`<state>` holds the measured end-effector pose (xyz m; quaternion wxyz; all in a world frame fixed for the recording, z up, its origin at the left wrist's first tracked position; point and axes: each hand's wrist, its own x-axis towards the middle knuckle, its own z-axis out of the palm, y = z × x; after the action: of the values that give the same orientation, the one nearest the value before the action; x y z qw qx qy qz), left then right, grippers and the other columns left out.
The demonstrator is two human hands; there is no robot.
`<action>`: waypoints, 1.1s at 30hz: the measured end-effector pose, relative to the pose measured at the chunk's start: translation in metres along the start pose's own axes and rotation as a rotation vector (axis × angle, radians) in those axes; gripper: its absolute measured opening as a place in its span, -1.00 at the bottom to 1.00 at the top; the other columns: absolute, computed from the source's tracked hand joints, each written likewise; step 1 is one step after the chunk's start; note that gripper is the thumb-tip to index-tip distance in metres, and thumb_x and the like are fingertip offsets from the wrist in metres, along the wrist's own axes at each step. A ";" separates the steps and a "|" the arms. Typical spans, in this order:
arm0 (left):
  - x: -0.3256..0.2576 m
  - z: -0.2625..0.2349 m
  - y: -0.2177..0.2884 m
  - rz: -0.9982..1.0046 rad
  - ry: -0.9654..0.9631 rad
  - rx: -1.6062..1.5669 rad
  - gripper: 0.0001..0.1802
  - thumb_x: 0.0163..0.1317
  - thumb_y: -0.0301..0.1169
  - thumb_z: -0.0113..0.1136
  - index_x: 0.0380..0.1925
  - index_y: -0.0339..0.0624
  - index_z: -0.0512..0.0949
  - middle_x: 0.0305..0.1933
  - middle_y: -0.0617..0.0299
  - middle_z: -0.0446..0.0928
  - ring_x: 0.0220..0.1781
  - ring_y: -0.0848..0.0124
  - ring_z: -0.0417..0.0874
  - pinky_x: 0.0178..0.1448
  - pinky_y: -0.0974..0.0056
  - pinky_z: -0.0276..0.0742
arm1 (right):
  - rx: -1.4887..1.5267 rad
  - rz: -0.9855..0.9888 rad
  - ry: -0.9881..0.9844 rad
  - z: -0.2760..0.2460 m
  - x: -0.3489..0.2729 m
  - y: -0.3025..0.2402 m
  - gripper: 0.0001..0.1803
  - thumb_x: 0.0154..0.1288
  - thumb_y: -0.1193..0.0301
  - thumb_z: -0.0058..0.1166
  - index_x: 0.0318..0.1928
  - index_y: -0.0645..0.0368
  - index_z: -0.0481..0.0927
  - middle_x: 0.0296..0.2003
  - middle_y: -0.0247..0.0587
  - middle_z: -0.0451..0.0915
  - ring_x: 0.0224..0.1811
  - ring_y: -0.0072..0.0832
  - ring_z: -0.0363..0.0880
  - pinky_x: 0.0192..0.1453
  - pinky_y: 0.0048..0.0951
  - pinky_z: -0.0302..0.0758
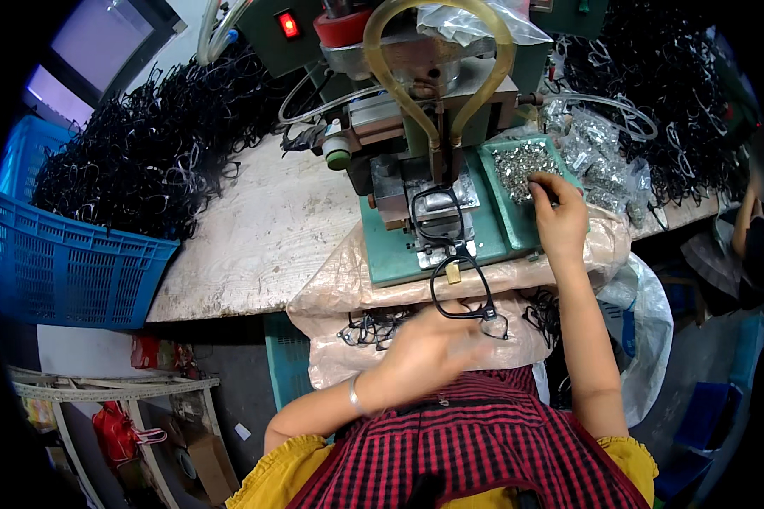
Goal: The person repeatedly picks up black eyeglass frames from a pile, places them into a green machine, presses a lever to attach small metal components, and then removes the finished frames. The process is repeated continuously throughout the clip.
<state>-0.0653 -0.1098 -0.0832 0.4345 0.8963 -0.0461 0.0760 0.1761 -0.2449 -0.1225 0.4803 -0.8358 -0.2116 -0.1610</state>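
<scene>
A black eyeglass frame [489,299] sits at the metal fixture of a green press [389,268], one rim under the press head and the other hanging toward me. Just below that near rim is my left hand [437,349], smeared by motion, so its fingers cannot be read. My right hand [558,212] is over the right side of a green tray [509,222] of small metal parts [523,168], with thumb and fingertips pinched together. Whatever is between those fingertips is too small to make out. More dark eyeglass frames [369,329] lie on the beige cloth [327,356] near my lap.
Heaped black frames [144,153] fill the left side of the bench, beside a blue crate [68,263]. Another heap [654,85] is at the back right. Clear bags of metal parts [598,157] lie beyond the tray. Yellowish tubing [373,42] loops over the press.
</scene>
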 end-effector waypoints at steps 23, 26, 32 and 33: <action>0.063 0.127 -0.037 -0.121 -0.924 -0.383 -0.08 0.16 -0.32 0.36 0.47 -0.28 0.12 0.24 -0.31 0.45 0.17 0.00 0.58 0.25 0.13 0.52 | 0.619 -0.067 -0.183 0.017 0.015 -0.093 -0.76 0.10 0.59 0.25 -0.17 0.26 0.62 -0.28 -0.27 0.64 -0.19 -0.51 0.60 -0.01 -0.49 0.48; 0.031 0.109 -0.080 0.358 -0.523 -0.237 -0.35 0.23 -0.37 0.28 0.32 -0.31 0.37 0.23 -0.20 0.51 0.24 0.04 0.58 0.34 0.14 0.45 | 0.762 0.025 -0.159 0.026 0.008 -0.093 -0.67 0.14 0.61 0.27 -0.07 0.27 0.52 -0.31 -0.36 0.57 -0.19 -0.62 0.55 -0.01 -0.57 0.46; 0.030 -0.093 -0.034 -0.455 -0.040 -0.310 -0.83 0.35 -0.46 0.20 -0.13 -0.30 0.63 -0.25 0.05 0.73 -0.29 0.32 0.74 -0.16 0.30 0.67 | 0.820 0.118 -0.164 0.026 0.000 -0.100 -0.53 0.15 0.62 0.27 0.09 0.31 0.46 -0.30 -0.32 0.61 -0.18 -0.65 0.55 0.03 -0.60 0.44; 0.035 -0.110 -0.015 -0.188 0.187 -0.340 -0.86 0.36 -0.49 0.19 -0.15 -0.31 0.61 -0.26 0.05 0.72 -0.32 0.35 0.74 -0.21 0.32 0.68 | 0.896 0.109 -0.188 0.026 0.001 -0.099 -0.50 0.15 0.62 0.27 0.12 0.33 0.43 -0.29 -0.31 0.63 -0.18 -0.65 0.55 0.03 -0.59 0.44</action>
<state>-0.0390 -0.0145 -0.0218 0.5871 0.7994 0.0661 0.1088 0.1286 -0.1776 -0.0616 0.7809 -0.5665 -0.2588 0.0484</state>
